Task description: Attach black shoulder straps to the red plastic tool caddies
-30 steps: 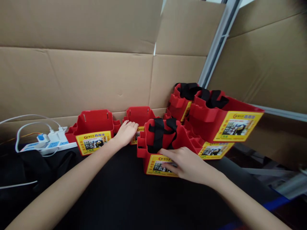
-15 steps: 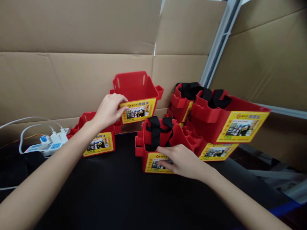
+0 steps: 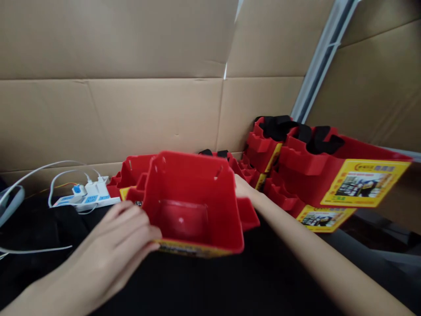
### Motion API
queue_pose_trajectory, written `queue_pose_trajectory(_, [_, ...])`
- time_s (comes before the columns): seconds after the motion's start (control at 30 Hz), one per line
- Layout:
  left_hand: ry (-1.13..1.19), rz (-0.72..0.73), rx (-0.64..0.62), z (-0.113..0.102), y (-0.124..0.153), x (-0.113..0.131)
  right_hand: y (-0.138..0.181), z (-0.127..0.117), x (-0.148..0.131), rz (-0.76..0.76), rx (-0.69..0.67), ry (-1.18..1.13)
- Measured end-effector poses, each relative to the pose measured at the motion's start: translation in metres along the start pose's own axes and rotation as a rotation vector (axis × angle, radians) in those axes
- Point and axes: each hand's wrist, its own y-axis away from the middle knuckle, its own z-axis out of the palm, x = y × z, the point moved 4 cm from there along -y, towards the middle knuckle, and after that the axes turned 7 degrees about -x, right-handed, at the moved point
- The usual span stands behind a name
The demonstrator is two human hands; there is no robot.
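My left hand (image 3: 133, 230) grips the near left edge of a red plastic tool box (image 3: 194, 197), which is tilted so that its bare inside faces me. A yellow picture label (image 3: 194, 249) shows along its front edge. My right hand (image 3: 241, 186) reaches past the right side of this box. Its fingers are hidden behind the box, so what they touch cannot be seen. Just beyond, the top of another red box with black straps (image 3: 213, 153) peeks out. A further red box (image 3: 136, 169) stands behind on the left, partly covered.
Stacked red boxes (image 3: 302, 162) with black straps and yellow labels stand at the right. At the left lies a white power strip (image 3: 95, 201) with plugs and cables. Cardboard panels (image 3: 158, 118) close off the back, beside a metal post (image 3: 324, 61).
My left hand has brought its red box nearer and lower, tipping the opening toward me. My right hand and the strapped box have moved back, now mostly behind the held box.
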Motion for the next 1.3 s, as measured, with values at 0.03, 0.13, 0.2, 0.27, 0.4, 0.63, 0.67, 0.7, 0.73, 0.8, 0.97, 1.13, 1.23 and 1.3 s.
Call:
queue_pose_trajectory(0.03, [0.052,-0.003,-0.021,0.008,0.005,0.005,-0.003,0.001,0.003,0.004,-0.003,0.01])
queue_pose_trajectory(0.13, [0.14,-0.046,-0.095,0.025,0.015,0.009,-0.011,0.004,0.011,0.005,0.005,0.042])
queue_pose_trajectory(0.2, [0.147,-0.077,-0.13,0.033,0.019,0.003,-0.016,0.007,0.016,0.004,0.022,0.053])
queue_pose_trajectory(0.27, [0.151,-0.109,-0.159,0.039,0.023,-0.008,-0.022,0.009,0.02,0.006,0.048,0.056])
queue_pose_trajectory(0.4, [0.177,-0.145,-0.147,0.049,0.026,-0.023,-0.03,0.009,0.026,0.01,0.115,0.032])
queue_pose_trajectory(0.63, [0.17,-0.21,0.015,0.053,0.035,-0.031,0.021,-0.008,-0.003,0.075,0.595,-0.371])
queue_pose_trajectory(0.67, [0.171,-0.22,0.098,0.054,0.04,-0.035,0.034,-0.008,-0.013,0.026,0.721,-0.582])
queue_pose_trajectory(0.7, [0.186,-0.248,0.172,0.057,0.045,-0.041,0.043,-0.004,-0.026,-0.062,0.728,-0.732])
queue_pose_trajectory(0.73, [0.22,-0.29,0.23,0.061,0.051,-0.048,0.049,0.001,-0.041,-0.141,0.666,-0.809])
queue_pose_trajectory(0.8, [0.337,-0.391,0.274,0.074,0.062,-0.059,0.057,0.013,-0.066,-0.211,0.566,-0.819])
queue_pose_trajectory(0.97, [0.483,-0.562,0.258,0.101,0.076,-0.068,0.057,0.039,-0.079,-0.072,0.582,-0.885])
queue_pose_trajectory(1.13, [0.419,-0.634,0.262,0.11,0.078,-0.079,0.048,0.055,-0.072,0.041,0.422,-1.114])
queue_pose_trajectory(1.23, [0.437,-0.693,0.26,0.115,0.078,-0.085,0.044,0.062,-0.071,0.079,0.372,-1.171])
queue_pose_trajectory(1.3, [0.454,-0.707,0.267,0.115,0.077,-0.085,0.041,0.066,-0.071,0.084,0.351,-1.185])
